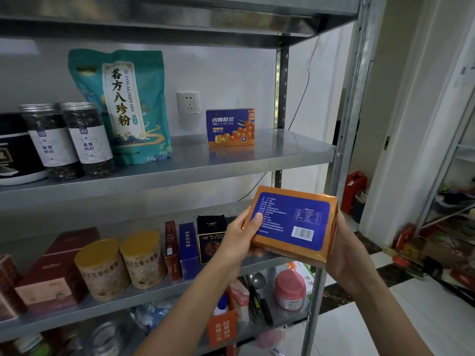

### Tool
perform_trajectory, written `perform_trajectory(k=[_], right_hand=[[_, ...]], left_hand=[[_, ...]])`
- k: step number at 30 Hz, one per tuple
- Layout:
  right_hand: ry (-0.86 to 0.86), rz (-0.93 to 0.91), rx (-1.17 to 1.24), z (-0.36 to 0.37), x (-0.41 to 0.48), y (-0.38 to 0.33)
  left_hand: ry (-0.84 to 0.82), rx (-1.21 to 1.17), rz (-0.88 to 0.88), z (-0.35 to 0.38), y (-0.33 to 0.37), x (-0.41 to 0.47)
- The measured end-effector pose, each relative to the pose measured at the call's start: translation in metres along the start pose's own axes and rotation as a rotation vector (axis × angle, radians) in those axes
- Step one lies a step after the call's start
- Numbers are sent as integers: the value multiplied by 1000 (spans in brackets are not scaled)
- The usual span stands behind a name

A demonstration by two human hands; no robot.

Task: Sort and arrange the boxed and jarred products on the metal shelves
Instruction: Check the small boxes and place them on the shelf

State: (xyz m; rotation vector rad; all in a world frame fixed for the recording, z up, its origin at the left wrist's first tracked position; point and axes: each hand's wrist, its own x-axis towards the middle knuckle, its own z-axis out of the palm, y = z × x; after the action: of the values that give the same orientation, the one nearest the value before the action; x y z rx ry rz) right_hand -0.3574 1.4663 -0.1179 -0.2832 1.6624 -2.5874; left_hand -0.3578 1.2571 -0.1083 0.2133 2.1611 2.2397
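Both arms reach up, gripping the orange-and-blue box (293, 222) by its ends: left hand (240, 236) with thumb on the back label, right hand (345, 242) curled round the other edge. It's tilted in midair, just below the shelf (205, 160) holding its twin box (230, 127)

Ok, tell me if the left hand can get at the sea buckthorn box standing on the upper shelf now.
Probably not yet: nothing stands before the sea buckthorn box, but the left hand and right hand grip the orange box.

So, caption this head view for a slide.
Left hand and right hand hold an orange box before the metal shelves.
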Motion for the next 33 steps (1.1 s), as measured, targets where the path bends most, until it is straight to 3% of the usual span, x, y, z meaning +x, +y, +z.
perform_trajectory(k=[2, 5, 9, 11, 16, 20, 22, 25, 27, 29, 31, 33], right_hand=[[-11, -18, 1, -2, -2, -2], [131, -139, -41, -2, 5, -5], [97, -325, -163, 10, 13, -14], [190, -324, -128, 13, 16, -15], [479, -311, -104, 4, 28, -7], [576, -224, -397, -9, 38, -1], [589, -136, -510, -12, 40, 2], [510, 19, -599, -13, 38, 2], [351, 188, -583, -13, 39, -1], [125, 182, -578, -23, 30, 1], [54, 162, -559, -29, 30, 2], [-23, 262, -457, -33, 20, 2]], left_hand=[[-89, -223, -135, 2, -7, -2], [-185, -495, -388, 15, -19, -2], [-332, -697, -685, 33, -30, -9], [-374, -713, -752, 39, -33, -14], [-264, -91, -494, 49, -38, -15], [-274, 58, -125, 53, -29, -18], [-275, 59, -22, 57, -27, -17], [-108, -12, -35, 62, -33, -8], [0, -95, -163, 61, -33, -4], [52, -249, -315, 56, -32, 2], [65, -383, -456, 50, -31, 7], [71, -398, -584, 47, -30, 7]])
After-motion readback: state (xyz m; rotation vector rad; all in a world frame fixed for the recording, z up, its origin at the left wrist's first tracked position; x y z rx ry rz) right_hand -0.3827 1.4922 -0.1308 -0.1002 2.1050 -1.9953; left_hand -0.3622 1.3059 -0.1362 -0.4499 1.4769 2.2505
